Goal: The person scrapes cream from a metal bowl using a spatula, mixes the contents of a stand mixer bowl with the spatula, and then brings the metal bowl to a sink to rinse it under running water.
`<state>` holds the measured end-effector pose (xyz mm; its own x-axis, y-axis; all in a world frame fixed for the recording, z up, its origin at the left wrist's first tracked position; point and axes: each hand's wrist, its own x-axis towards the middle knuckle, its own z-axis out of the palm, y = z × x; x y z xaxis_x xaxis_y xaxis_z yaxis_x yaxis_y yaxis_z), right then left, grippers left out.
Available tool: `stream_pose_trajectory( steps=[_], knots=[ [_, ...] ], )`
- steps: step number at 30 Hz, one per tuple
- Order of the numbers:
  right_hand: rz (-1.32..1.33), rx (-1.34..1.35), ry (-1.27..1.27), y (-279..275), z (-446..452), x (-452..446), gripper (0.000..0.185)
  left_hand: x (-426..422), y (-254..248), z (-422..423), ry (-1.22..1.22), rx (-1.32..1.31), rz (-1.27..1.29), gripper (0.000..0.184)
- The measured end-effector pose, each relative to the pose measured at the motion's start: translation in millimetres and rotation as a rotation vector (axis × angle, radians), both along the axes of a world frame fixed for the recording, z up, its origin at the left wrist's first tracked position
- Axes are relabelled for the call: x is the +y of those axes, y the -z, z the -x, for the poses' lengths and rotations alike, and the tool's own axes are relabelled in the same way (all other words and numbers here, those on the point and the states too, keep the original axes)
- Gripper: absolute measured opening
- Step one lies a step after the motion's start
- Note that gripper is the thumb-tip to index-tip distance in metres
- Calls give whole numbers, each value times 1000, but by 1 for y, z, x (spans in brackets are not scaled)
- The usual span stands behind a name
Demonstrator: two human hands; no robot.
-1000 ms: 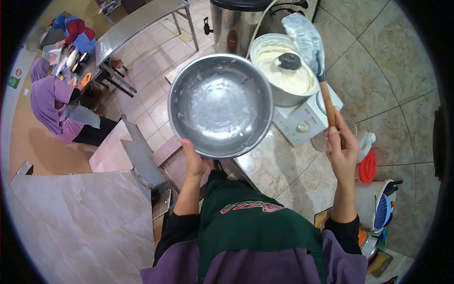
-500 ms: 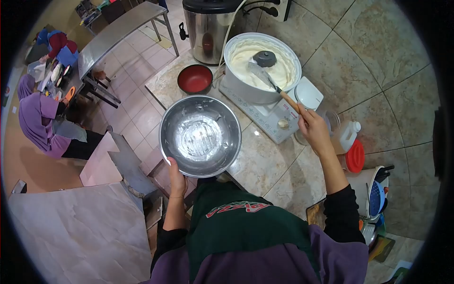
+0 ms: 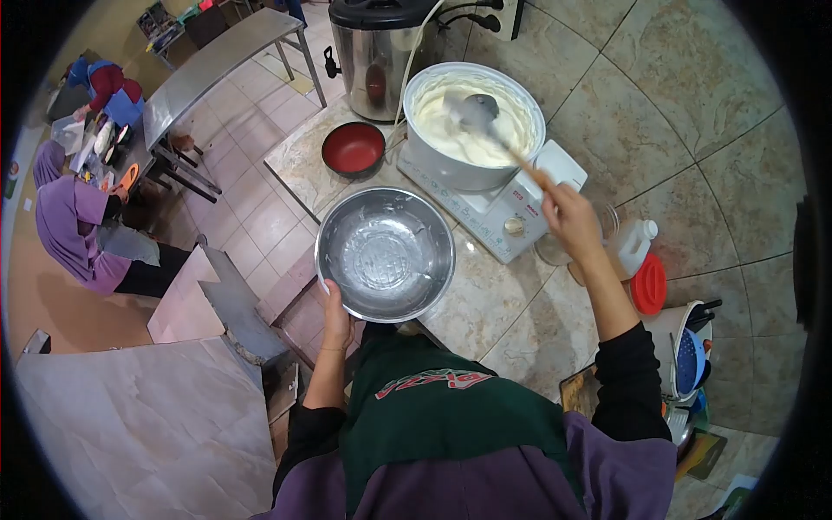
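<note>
Round silver metal bowl (image 3: 386,286): shiny, white smears inside, ahead and right of left hand (image 3: 336,319), which grips its near-left rim. Right hand (image 3: 568,213) holds wooden-handled spatula (image 3: 518,159); blade blurred, at thick white cream (image 3: 438,139) inside deep white round tub (image 3: 468,178), contact unclear.

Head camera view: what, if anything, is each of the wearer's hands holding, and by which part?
The left hand holds the metal bowl by its near left edge. The right hand holds the spatula by its wooden handle.
</note>
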<state>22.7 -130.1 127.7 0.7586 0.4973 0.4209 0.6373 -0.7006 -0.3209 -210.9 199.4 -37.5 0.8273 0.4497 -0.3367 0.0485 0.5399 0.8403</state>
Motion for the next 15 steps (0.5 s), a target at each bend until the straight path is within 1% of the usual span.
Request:
stream_pose_trajectory(
  steps=[1,3,5,7,11,13,15],
  knots=[
    [-2,-6,-1,5,0,-1,40,0,0,-2,8,-4,-32,70],
    [101,66,29,10,2,-2,40,-2,-1,-4,9,-8,-57,70],
    [145,55,45,-1,4,0,40,-4,-3,-5,9,-5,-81,70],
    [187,48,65,-8,8,0,40,-4,-3,-6,8,56,5,68],
    [179,-88,65,-15,10,-3,39,3,12,-9,36,53,-29,69],
    [169,-137,69,-24,11,-7,39,10,15,-12,103,71,-59,68],
    [216,-233,51,-35,11,-11,38,22,35,-15,110,63,-95,67]
  ],
)
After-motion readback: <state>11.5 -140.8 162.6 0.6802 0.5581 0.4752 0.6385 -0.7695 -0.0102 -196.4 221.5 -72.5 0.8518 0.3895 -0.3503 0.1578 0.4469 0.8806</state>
